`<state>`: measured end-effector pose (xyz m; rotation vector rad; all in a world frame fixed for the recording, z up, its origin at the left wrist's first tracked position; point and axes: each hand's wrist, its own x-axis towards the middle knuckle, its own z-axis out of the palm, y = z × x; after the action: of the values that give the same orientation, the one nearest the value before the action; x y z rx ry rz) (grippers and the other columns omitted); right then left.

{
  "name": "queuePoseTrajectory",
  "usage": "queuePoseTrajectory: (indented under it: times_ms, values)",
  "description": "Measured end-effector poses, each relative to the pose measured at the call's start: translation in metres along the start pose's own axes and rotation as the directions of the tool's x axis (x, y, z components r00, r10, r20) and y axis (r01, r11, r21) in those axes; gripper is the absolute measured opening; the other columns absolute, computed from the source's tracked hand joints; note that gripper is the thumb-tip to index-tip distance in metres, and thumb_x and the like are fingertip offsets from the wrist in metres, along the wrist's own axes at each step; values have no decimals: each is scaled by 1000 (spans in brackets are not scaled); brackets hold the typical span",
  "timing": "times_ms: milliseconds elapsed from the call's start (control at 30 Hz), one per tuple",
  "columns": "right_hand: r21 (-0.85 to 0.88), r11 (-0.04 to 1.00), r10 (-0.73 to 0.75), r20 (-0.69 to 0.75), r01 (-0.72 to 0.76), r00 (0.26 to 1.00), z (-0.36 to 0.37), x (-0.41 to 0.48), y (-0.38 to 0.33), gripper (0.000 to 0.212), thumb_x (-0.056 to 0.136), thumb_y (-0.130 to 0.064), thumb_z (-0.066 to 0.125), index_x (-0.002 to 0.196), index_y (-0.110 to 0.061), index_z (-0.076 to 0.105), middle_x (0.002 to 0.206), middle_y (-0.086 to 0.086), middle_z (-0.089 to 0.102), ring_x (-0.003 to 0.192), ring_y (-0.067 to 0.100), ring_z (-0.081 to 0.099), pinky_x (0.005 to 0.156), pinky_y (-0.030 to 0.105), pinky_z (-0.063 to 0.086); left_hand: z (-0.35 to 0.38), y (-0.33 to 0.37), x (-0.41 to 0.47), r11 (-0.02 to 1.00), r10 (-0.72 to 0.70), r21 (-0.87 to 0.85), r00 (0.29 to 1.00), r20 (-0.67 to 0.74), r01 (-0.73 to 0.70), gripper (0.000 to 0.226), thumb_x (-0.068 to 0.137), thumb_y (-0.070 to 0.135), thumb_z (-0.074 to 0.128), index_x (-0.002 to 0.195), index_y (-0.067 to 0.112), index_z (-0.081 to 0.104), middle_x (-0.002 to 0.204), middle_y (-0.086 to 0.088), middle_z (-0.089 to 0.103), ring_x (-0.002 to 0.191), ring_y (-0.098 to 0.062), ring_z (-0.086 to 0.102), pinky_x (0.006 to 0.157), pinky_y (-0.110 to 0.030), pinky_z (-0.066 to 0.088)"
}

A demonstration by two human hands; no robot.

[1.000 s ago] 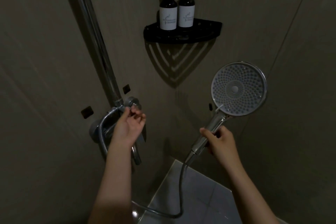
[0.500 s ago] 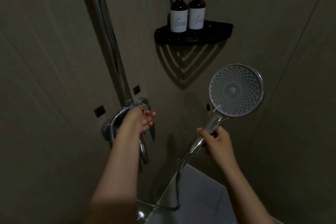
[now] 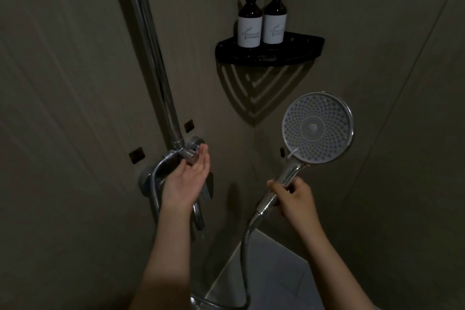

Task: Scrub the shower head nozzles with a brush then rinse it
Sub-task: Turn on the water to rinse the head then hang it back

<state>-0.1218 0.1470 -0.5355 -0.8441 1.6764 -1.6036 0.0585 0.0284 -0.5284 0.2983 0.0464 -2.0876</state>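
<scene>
Right hand (image 3: 295,199) grips chrome handle of round shower head (image 3: 317,127), grey studded face. Left hand (image 3: 187,178) uncurled, palm up, at chrome knob (image 3: 192,156). Pump bottles (image 3: 249,25): white labels, illegible.

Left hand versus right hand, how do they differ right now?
The left hand lies open, palm showing, beside the valve knob; the right hand is curled round the handle of the shower head. The left hand holds nothing; the right hand holds something. Both are bare.
</scene>
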Motion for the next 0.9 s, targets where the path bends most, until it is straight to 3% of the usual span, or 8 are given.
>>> queuePoseTrajectory:
  times_ms: [100, 200, 367, 467, 700, 900]
  values:
    - [-12, 1000, 7, 7, -7, 1000, -3, 1, 0, 16, 84, -12, 66, 73, -12, 56, 61, 5, 54, 42, 1, 48, 40, 11, 36, -6, -4, 3, 974, 10, -224, 997, 73, 6, 39, 98, 7, 34, 134, -7, 40, 125, -33, 54, 118, -40, 51, 87, -51, 44]
    - [-22, 1000, 10, 15, -10, 1000, -5, 2, -1, 14, 85, -13, 66, 76, -10, 56, 65, 7, 55, 51, 11, 49, 40, 11, 37, -7, -6, 5, 945, 30, -326, 996, 90, 1, 40, 99, 7, 34, 137, -7, 37, 134, -31, 47, 117, -39, 52, 87, -53, 46]
    - [-49, 999, 5, 18, -4, 1000, -6, 0, -5, 15, 86, -14, 65, 75, -13, 55, 62, 3, 54, 50, 9, 50, 40, 12, 38, -11, -14, 8, 847, 53, -528, 982, 183, 52, 37, 100, 9, 34, 129, -11, 42, 117, -26, 55, 107, -29, 58, 79, -47, 53]
    - [-52, 999, 8, 21, -7, 1000, -8, 0, -6, 14, 86, -15, 65, 77, -12, 56, 61, 3, 53, 48, 10, 49, 39, 14, 38, -12, -13, 8, 856, 22, -515, 989, 143, 56, 36, 99, 9, 35, 123, -16, 46, 117, -28, 58, 107, -30, 60, 78, -47, 54]
    - [-52, 999, -8, 31, 9, 999, -4, 1, -9, 13, 86, -14, 65, 82, -5, 57, 59, 7, 51, 44, 11, 46, 37, 16, 36, -7, -4, 3, 937, 41, -349, 999, 22, -31, 40, 94, 4, 42, 132, -10, 42, 127, -30, 55, 109, -37, 61, 77, -46, 55]
    - [-49, 999, -14, 37, 16, 999, -5, -1, -12, 18, 86, -15, 65, 86, 1, 56, 63, 11, 50, 48, 16, 46, 37, 17, 36, 0, -5, -2, 976, 106, -186, 994, -29, -110, 26, 96, 6, 43, 113, -11, 51, 120, -34, 57, 99, -42, 64, 73, -47, 58]
